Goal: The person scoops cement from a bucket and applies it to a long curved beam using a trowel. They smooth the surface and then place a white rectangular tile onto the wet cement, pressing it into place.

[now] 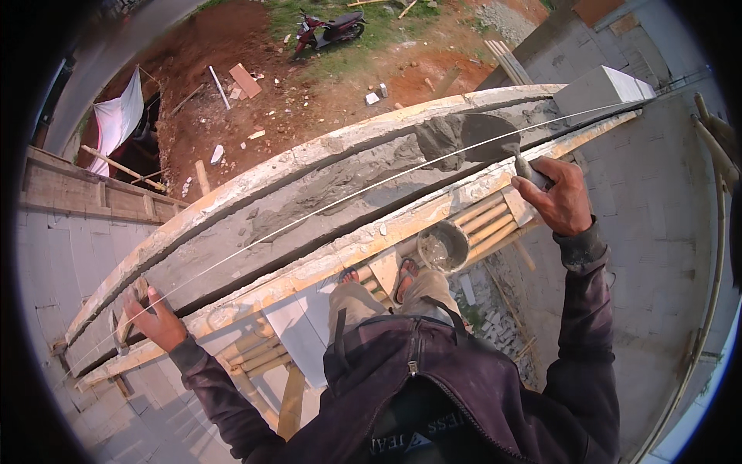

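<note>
Here, the trowel (pixel 491 138) is clasped by the right hand's (pixel 568 197) fingers, blade toward ten o'clock, mortar (pixel 438 144) beyond; the left hand (pixel 160 322) is held spread-fingered.

Dark maroon zip-front jacket (pixel 495 359), ribbed dark cuffs (pixel 580 246), black shirt (pixel 425 421) with white print, beige trousers (pixel 434 290), sandals (pixel 406 271)
</note>
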Demonstrator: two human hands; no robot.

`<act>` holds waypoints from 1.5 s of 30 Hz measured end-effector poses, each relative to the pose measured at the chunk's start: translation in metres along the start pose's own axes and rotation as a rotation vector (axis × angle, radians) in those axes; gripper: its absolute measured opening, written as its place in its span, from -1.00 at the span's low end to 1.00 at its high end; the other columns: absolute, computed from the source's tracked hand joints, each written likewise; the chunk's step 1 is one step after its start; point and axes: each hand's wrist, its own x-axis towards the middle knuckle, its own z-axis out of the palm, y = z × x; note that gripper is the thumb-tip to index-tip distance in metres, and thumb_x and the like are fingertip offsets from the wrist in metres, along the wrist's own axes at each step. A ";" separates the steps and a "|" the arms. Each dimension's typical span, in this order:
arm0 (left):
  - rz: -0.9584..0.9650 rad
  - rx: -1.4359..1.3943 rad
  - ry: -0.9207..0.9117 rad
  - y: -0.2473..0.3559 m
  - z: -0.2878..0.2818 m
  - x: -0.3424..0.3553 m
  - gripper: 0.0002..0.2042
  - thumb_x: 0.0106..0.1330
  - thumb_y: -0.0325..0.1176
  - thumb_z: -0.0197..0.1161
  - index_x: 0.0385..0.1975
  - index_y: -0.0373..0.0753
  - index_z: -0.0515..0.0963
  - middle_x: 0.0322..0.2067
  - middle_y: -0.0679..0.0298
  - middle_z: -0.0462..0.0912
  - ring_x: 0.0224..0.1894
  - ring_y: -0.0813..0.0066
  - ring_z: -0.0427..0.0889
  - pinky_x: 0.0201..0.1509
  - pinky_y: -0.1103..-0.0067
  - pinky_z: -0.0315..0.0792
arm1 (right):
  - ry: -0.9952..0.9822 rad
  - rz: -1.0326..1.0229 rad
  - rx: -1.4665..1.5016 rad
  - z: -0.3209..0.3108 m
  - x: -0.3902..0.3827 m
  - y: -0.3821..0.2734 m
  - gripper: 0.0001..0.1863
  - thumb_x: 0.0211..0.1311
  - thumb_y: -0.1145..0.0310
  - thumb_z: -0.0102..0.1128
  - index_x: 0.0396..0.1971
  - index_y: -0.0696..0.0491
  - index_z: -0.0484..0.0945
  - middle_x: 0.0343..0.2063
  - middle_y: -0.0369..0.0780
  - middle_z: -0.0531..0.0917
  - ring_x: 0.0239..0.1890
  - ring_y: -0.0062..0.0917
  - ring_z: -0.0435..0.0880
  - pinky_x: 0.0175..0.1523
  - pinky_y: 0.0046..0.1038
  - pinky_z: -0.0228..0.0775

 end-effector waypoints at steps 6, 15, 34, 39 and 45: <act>-0.044 -0.109 0.032 0.012 -0.006 -0.003 -0.52 0.42 -0.20 0.18 0.17 -0.46 0.39 0.23 -0.11 0.38 0.31 -0.03 0.31 0.42 0.24 0.12 | -0.054 -0.157 -0.295 0.068 0.021 -0.048 -0.74 -0.04 0.31 0.41 -0.38 0.06 0.54 -0.38 -0.19 0.59 -0.24 -0.19 0.60 -0.15 -0.20 0.44; -0.090 -0.107 0.073 0.019 -0.007 -0.007 -0.52 0.41 -0.18 0.18 0.17 -0.43 0.39 0.22 -0.09 0.37 0.31 -0.02 0.30 0.41 0.23 0.12 | 0.163 -0.165 -0.223 0.047 0.001 -0.064 -0.68 -0.09 0.37 0.48 -0.28 0.05 0.60 -0.35 -0.18 0.63 -0.28 -0.20 0.62 -0.21 -0.22 0.44; -0.147 -0.181 0.087 0.026 -0.011 -0.004 -0.50 0.36 -0.18 0.25 0.16 -0.44 0.43 0.15 -0.07 0.45 0.25 0.02 0.37 0.38 0.27 0.17 | -0.197 -0.247 0.059 0.109 -0.030 -0.217 -0.63 0.07 0.48 0.24 -0.08 0.19 0.50 -0.27 -0.08 0.55 -0.18 -0.13 0.59 -0.15 -0.18 0.48; -0.103 -0.181 0.092 0.020 -0.011 -0.006 -0.53 0.36 -0.18 0.24 0.12 -0.42 0.46 0.13 -0.08 0.46 0.24 0.01 0.38 0.38 0.26 0.17 | -0.316 -0.128 0.113 0.075 -0.029 -0.213 -0.71 0.04 0.41 0.31 -0.22 0.20 0.55 -0.37 -0.05 0.57 -0.33 -0.04 0.61 -0.23 -0.12 0.48; -0.118 -0.155 0.114 0.011 -0.006 -0.004 -0.60 0.36 -0.27 0.22 0.10 -0.37 0.49 0.08 -0.02 0.51 0.20 0.04 0.42 0.33 0.26 0.22 | -0.350 -0.023 -0.139 0.045 -0.013 -0.165 -0.78 -0.05 0.40 0.25 -0.39 0.21 0.58 -0.42 -0.03 0.60 -0.31 -0.04 0.64 -0.23 -0.12 0.50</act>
